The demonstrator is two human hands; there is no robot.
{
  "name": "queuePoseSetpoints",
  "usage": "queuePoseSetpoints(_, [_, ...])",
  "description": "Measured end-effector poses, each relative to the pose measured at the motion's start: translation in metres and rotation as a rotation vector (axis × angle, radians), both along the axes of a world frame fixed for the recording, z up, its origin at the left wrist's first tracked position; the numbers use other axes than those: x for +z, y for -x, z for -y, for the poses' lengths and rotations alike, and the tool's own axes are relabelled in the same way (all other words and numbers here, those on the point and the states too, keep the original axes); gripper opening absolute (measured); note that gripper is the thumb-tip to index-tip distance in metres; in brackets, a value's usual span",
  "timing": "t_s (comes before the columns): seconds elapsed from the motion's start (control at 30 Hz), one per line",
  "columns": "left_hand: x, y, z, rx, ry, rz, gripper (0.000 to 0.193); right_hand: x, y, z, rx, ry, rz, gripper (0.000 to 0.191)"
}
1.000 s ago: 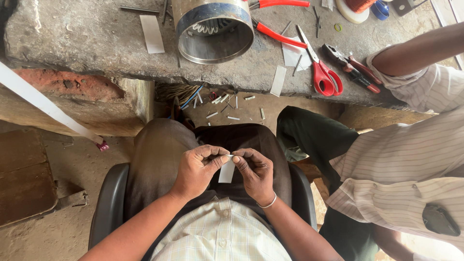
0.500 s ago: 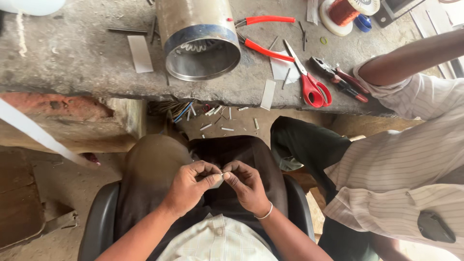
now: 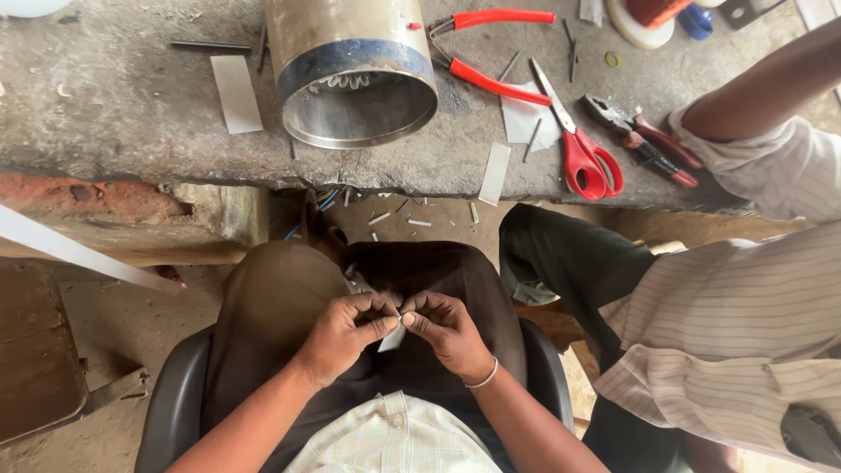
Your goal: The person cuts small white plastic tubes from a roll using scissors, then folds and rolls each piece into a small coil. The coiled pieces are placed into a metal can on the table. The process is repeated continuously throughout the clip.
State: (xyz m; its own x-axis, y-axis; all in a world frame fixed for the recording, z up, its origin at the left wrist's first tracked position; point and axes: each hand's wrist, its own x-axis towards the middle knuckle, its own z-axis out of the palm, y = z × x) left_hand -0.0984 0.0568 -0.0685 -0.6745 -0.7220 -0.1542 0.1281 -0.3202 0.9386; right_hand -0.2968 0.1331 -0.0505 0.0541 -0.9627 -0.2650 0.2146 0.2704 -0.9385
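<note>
Over my lap, my left hand [image 3: 346, 335] and my right hand [image 3: 448, 328] meet fingertip to fingertip. Together they pinch a small white paper strip [image 3: 393, 339], which hangs down between the thumbs. Most of the strip is hidden by my fingers. A thin bangle sits on my right wrist. I sit in a black chair [image 3: 171, 398] in dark trousers. On the stone bench ahead lies a metal cylinder [image 3: 353, 66] with wire windings inside its open end.
Red-handled scissors [image 3: 583, 149], red-handled pliers [image 3: 482, 48], dark pliers [image 3: 644, 138] and white paper strips [image 3: 236, 92] lie on the stone bench [image 3: 114, 114]. A person in a striped shirt [image 3: 745, 324] sits close on my right, an arm reaching over the bench. Scraps litter the floor.
My hands have sunk lower toward my lap and closed tighter together. Less of the paper strip shows between the fingers. The view has shifted closer to the bench.
</note>
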Motion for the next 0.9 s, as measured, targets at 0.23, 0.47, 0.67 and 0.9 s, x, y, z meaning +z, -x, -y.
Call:
queuePoseSetpoints(0.23, [-0.007,-0.007,0.005,-0.010,-0.162,0.015,0.007,-0.005,-0.002,0.000,-0.036,-0.071,0.051,0.019])
queuePoseSetpoints(0.47, [-0.006,-0.013,0.007,-0.093,-0.353,-0.089,0.010,-0.015,-0.004,-0.005,-0.047,-0.137,0.236,0.019])
queuePoseSetpoints(0.67, [-0.008,-0.010,0.002,-0.028,-0.312,-0.117,0.007,-0.028,-0.008,-0.006,-0.171,-0.135,0.200,0.018])
queuePoseSetpoints(0.9, [-0.009,-0.008,-0.001,0.012,-0.281,-0.147,0.004,-0.030,-0.008,-0.011,-0.120,-0.092,0.281,0.016])
